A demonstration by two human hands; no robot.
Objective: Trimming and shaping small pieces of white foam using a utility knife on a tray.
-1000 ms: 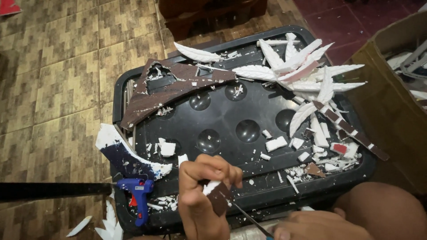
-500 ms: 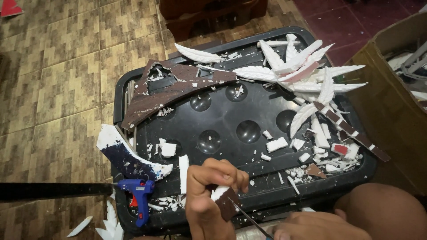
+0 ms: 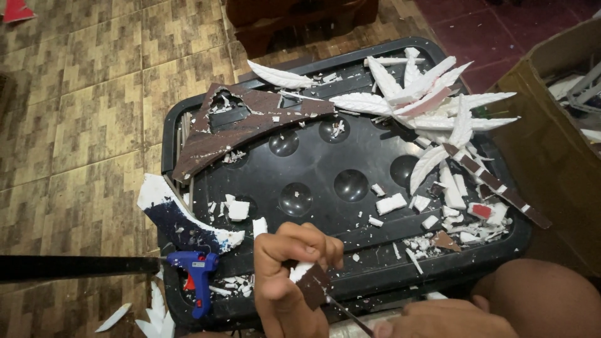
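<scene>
My left hand is closed around a small piece of white foam with a dark brown face, held low over the near edge of a black plastic lid. My right hand sits at the bottom edge and grips a thin metal blade whose tip touches the foam piece. A blue glue gun lies on the lid just left of my left hand.
White foam feather shapes lie piled at the lid's far right, with a curved brown foam piece at the left and foam scraps between. A cardboard box stands to the right. The floor is brown tile.
My left hand has turned and lowered the foam piece slightly toward the right, and the blade has come up against it. Everything on the lid stays put.
</scene>
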